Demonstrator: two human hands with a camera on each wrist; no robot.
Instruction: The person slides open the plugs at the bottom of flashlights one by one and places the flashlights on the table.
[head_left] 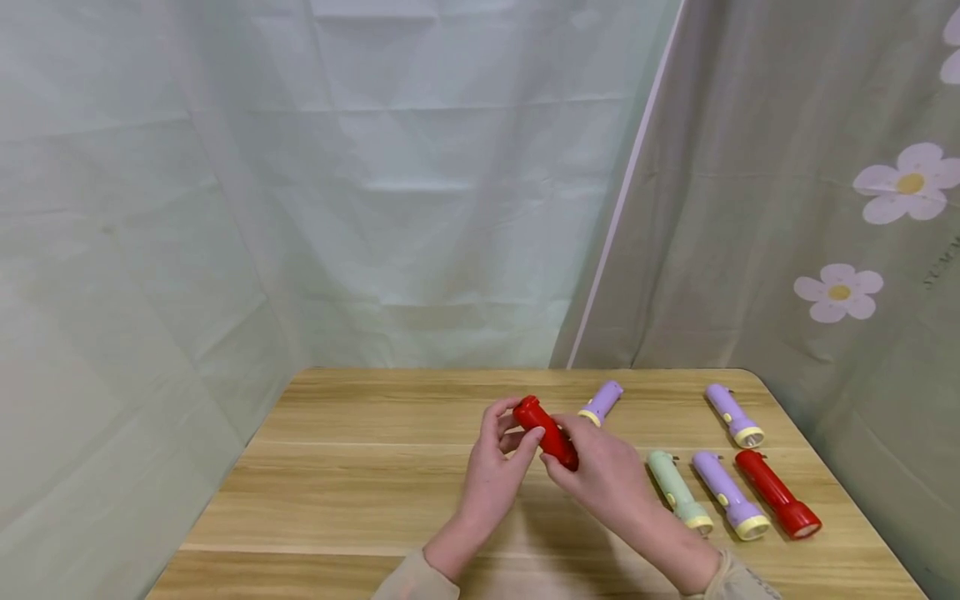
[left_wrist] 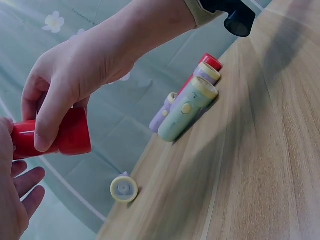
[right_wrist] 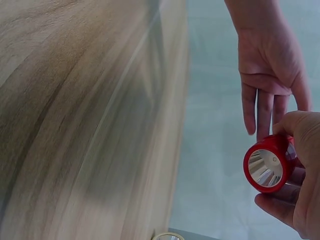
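Above the table, both hands hold a red flashlight tilted in the air. My right hand grips it round the lamp-end half, thumb on the near side. At the tail end, my left hand pinches it between thumb and index finger, while the other fingers stretch loosely below, as the left wrist view shows. The lens and shiny reflector face the right wrist camera and look unlit. Just behind the right hand lies a purple flashlight, partly hidden by it.
On the table's right side lie a green flashlight, a purple flashlight and another red flashlight in a row. Behind them is one more purple flashlight. Curtains hang round the wooden table.
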